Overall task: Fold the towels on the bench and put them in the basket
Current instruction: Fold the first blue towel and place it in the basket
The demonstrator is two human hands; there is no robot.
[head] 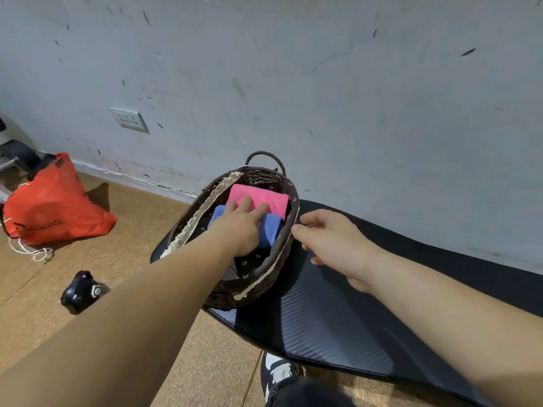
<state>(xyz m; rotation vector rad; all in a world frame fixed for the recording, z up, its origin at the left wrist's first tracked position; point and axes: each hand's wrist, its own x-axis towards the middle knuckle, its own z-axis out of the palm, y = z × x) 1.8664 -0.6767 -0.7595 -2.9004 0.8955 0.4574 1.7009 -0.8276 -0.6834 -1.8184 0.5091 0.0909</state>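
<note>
A dark wicker basket (266, 284) with lace trim and a loop handle stands on the left end of the black bench (346, 324). Inside it lie a folded pink towel (271, 198) at the far side and a folded blue towel (271, 230) nearer to me. My left hand (242, 223) reaches into the basket, fingers spread flat, pressing on the blue towel with fingertips touching the pink one. Just outside the basket's right rim hovers my right hand (332, 239), fingers loosely curled and holding nothing. No towel lies on the visible part of the bench.
A grey wall with a socket (129, 118) runs behind the bench. On the brown floor to the left are an orange drawstring bag (50, 207) and a small black device (82, 290). My shoe (277, 373) shows below the bench edge.
</note>
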